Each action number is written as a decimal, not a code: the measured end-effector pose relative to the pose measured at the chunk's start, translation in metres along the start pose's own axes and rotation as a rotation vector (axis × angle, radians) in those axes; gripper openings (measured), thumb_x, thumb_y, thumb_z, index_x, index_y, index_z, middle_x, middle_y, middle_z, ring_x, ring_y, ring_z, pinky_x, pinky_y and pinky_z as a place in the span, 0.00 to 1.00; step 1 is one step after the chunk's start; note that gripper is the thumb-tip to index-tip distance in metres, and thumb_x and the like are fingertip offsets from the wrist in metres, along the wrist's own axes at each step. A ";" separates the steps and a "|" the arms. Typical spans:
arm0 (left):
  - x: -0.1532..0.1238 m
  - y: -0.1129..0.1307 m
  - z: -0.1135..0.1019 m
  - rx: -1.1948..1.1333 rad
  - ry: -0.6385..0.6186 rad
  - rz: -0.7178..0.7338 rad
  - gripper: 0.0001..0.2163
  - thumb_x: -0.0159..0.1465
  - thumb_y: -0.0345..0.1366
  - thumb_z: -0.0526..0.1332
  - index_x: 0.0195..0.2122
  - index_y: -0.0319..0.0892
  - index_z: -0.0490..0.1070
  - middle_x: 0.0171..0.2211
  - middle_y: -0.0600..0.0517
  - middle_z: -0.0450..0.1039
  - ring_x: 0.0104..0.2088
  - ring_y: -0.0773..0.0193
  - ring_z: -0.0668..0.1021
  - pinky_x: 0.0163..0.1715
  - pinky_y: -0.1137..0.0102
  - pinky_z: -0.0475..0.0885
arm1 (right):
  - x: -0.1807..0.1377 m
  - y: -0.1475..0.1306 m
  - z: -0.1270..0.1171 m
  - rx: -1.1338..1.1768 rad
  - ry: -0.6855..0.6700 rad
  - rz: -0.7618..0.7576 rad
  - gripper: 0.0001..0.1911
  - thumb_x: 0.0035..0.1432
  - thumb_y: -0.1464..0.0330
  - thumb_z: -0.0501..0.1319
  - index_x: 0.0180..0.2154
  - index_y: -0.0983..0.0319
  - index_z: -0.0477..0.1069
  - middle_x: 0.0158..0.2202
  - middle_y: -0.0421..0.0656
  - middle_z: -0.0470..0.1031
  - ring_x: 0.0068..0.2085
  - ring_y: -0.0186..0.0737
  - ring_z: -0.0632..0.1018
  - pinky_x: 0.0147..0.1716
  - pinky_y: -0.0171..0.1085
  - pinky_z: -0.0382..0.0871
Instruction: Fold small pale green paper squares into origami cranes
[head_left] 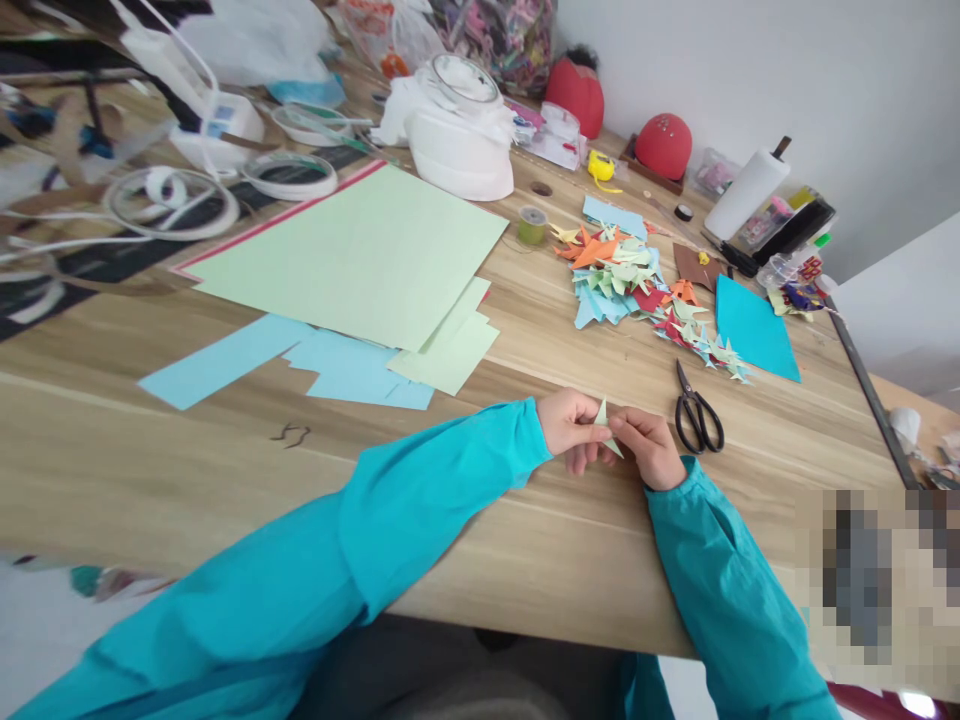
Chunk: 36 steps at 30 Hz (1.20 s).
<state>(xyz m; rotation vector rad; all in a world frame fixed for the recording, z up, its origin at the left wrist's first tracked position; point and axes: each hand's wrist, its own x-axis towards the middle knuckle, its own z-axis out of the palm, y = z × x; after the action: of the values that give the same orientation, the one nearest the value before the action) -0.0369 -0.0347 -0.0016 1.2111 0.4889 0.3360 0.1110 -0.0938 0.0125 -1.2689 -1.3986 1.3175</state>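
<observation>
My left hand [571, 428] and my right hand [651, 448] meet just above the wooden table [525, 540], both in teal sleeves. Between their pinched fingers is a small pale green folded paper piece [606, 424] with pointed tips. Both hands are closed on it. Black scissors [699, 412] lie on the table just right of my right hand.
A large light green sheet [352, 250] lies over light blue paper pieces [300, 362] at centre left. A heap of folded coloured paper shapes [637, 285] and a teal sheet [754, 330] sit at the right. Tape rolls [291, 175], a white container [457, 135], a paper towel roll [746, 190] crowd the back.
</observation>
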 end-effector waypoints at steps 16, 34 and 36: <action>0.003 0.006 -0.001 -0.082 0.204 0.077 0.15 0.46 0.41 0.66 0.19 0.34 0.65 0.14 0.51 0.70 0.11 0.67 0.72 0.10 0.75 0.67 | 0.003 0.001 -0.001 0.057 0.066 -0.048 0.15 0.55 0.60 0.55 0.22 0.63 0.66 0.17 0.38 0.68 0.19 0.31 0.69 0.18 0.31 0.63; -0.007 0.010 -0.004 -0.008 -0.013 0.116 0.15 0.48 0.43 0.65 0.22 0.33 0.69 0.17 0.51 0.71 0.14 0.69 0.73 0.14 0.75 0.70 | 0.000 0.006 -0.011 0.210 -0.108 0.038 0.10 0.49 0.66 0.63 0.21 0.64 0.69 0.17 0.40 0.73 0.17 0.31 0.71 0.17 0.30 0.64; -0.009 0.011 -0.003 -0.017 -0.015 0.117 0.15 0.48 0.44 0.65 0.22 0.33 0.69 0.17 0.52 0.71 0.14 0.69 0.73 0.14 0.75 0.70 | 0.000 0.007 -0.012 0.236 -0.120 0.034 0.10 0.49 0.66 0.63 0.21 0.64 0.70 0.17 0.40 0.73 0.17 0.32 0.71 0.16 0.31 0.64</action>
<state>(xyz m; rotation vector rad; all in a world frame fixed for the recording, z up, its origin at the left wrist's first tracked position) -0.0457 -0.0332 0.0096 1.2273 0.4021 0.4297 0.1237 -0.0921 0.0066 -1.0749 -1.2628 1.5538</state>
